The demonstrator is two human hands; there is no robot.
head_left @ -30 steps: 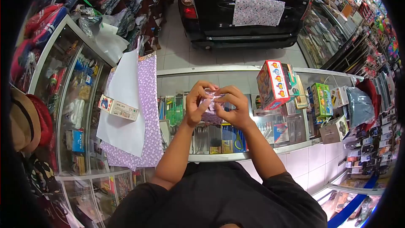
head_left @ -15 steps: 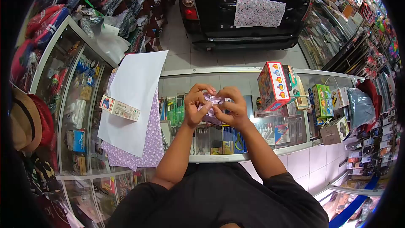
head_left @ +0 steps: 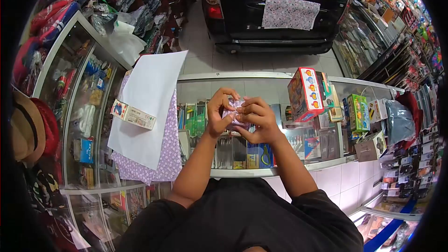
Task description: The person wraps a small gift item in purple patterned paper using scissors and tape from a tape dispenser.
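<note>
Above the glass counter, a small parcel in purple floral wrapping paper (head_left: 234,114) sits between my two hands. The fingers of my left hand (head_left: 218,113) curl around its left side, with the thumb against the paper. My right hand (head_left: 260,121) is bent over its right side, fingertips pressing on the top. What lies inside the paper is hidden. To the left, a small printed box (head_left: 134,114) rests on a large white sheet (head_left: 144,84), which lies over purple floral wrapping paper (head_left: 170,154).
The glass display counter (head_left: 238,173) holds pens and stationery under its top. A red toy box (head_left: 305,94) and a green box (head_left: 358,113) stand at the right. A glass cabinet (head_left: 70,112) borders the left. Beyond the counter is a parked black car (head_left: 275,37).
My right hand's fingers have shifted from a pinch at the near edge to lying across the parcel's top. The left hand keeps its hold. The view has shifted slightly.
</note>
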